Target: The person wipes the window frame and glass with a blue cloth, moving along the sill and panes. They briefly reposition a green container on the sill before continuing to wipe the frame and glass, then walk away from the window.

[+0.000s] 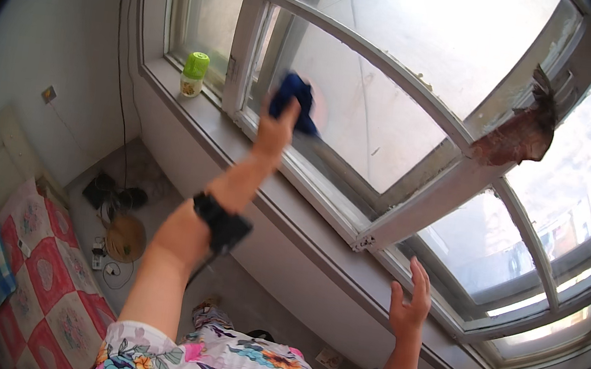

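Observation:
My left hand [276, 127] is stretched up and grips a crumpled dark blue cloth [292, 95]. The cloth is at the lower left of a window pane [361, 98] in a white-painted casement frame [302, 171]; both hand and cloth are slightly blurred. My right hand [412, 304] holds nothing. Its fingers are apart and point up, near the lower window frame and the sill [357, 267]; whether it touches them I cannot tell. Each forearm carries a black strap, the left one with a black box [229, 231] on it.
A bottle with a green cap [194, 73] stands on the sill's left end. Something reddish-brown with feather-like tufts [517, 134] is at the window's middle post. Below left are a bed with a red-and-white patterned cover [50, 287], a round brown object [125, 238] and cables on the floor.

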Tool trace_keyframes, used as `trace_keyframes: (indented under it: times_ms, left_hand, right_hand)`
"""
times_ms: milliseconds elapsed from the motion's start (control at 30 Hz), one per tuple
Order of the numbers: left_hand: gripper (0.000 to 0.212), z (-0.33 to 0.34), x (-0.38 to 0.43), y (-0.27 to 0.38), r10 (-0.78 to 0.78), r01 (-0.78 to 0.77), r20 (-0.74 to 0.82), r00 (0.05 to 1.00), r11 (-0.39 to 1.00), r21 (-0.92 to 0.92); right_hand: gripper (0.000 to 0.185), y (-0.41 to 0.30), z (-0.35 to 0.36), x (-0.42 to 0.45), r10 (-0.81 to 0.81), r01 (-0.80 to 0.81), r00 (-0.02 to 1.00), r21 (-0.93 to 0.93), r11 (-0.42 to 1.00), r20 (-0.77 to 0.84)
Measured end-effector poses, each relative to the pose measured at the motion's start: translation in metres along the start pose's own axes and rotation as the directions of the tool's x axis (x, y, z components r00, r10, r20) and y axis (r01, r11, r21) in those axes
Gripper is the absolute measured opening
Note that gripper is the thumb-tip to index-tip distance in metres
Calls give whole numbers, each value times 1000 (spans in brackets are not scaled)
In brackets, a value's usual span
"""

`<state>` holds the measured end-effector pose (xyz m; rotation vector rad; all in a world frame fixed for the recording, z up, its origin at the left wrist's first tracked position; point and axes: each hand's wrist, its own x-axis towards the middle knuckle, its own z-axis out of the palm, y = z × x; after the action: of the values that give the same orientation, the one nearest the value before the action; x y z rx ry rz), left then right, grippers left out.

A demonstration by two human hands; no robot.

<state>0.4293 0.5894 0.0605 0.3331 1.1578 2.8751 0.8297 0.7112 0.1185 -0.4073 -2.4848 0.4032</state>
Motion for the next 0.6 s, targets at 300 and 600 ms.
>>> trace_keyframes:
  times_ms: [300, 600]
  left_hand:
    - [66, 12, 199, -19, 547, -550, 158, 822, 692, 468]
    - [42, 122, -66, -88, 572, -987, 820, 2, 131, -89]
  right_hand:
    - [28, 0, 78, -84, 323, -320, 946, -102, 942, 18]
    - [20, -18, 152, -90, 441, -433, 895, -109, 895, 70]
